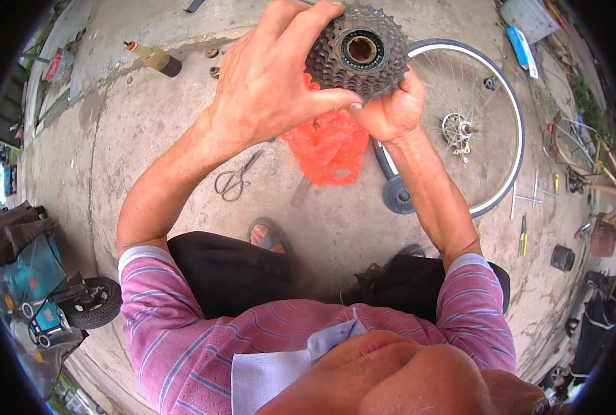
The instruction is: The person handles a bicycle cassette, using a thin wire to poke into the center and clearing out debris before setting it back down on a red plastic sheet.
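Nearest in view is the person's pink striped short-sleeved shirt (183, 346), with dark trousers (239, 273) over the knees below it and a sandalled foot (265, 234) on the grey concrete floor (114, 138).

Both forearms rise from the sleeves and meet at upper centre. The left hand (266, 76) is spread wide, its fingers (301, 14) curled over the top left rim of a dark, greasy stack of toothed metal bicycle sprockets (356, 52) and its thumb lying along the lower rim. The right hand (391, 111) is closed in a loose fist under the lower right of the sprocket stack, thumb against the teeth. The stack is held clear of the floor between the two hands, its open centre hole facing the camera.

On the floor beneath the hands lies a crumpled orange-red plastic bag (329, 149). Left of it rests a pair of metal scissors (235, 180). Just right of the bag is a small dark round disc (396, 195), touching the rim of a spoked bicycle wheel with a white-walled tyre (512, 117) lying flat.

Further right, small hand tools (522, 235) are scattered. Far left lies a tan bottle with a dark base (154, 59). At near left stands a small-wheeled machine (79, 308).
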`<state>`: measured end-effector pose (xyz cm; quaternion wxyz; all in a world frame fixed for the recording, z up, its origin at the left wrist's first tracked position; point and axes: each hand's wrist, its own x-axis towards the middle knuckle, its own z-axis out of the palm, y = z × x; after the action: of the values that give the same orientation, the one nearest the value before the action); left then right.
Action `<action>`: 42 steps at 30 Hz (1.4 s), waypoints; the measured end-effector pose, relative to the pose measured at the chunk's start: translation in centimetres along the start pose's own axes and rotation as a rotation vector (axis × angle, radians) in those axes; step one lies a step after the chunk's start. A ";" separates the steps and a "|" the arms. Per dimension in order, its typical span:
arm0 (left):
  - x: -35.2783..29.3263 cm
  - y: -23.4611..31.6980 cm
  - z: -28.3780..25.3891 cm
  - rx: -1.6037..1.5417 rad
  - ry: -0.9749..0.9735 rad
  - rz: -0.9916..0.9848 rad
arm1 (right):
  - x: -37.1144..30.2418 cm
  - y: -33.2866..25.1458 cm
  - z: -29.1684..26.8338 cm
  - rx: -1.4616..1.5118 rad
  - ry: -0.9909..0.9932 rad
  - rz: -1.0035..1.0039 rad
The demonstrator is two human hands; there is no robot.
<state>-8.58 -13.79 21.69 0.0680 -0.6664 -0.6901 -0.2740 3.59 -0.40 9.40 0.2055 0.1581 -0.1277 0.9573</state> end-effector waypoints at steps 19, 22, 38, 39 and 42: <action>-0.6 -2.1 3.1 0.012 0.030 -0.031 | 0.1 0.7 3.2 -0.326 0.395 -0.137; -0.7 -3.4 2.6 -0.132 -0.056 -0.154 | 0.6 1.0 3.4 -0.391 0.342 -0.083; -14.3 -19.7 24.5 -0.188 -0.541 -0.354 | -6.8 -7.4 4.3 -0.464 0.833 0.191; -15.7 -20.6 26.6 -0.163 -0.355 -0.240 | -7.9 -7.6 5.4 -0.474 0.913 0.188; -16.8 -24.2 31.6 -0.346 -0.427 -0.252 | -11.4 -7.7 8.1 -0.449 0.951 0.155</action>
<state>-21.41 -12.85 -19.51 -0.2278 -0.6197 -0.7090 -0.2475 18.81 -0.09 14.22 0.1981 -0.3509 -0.2334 0.8849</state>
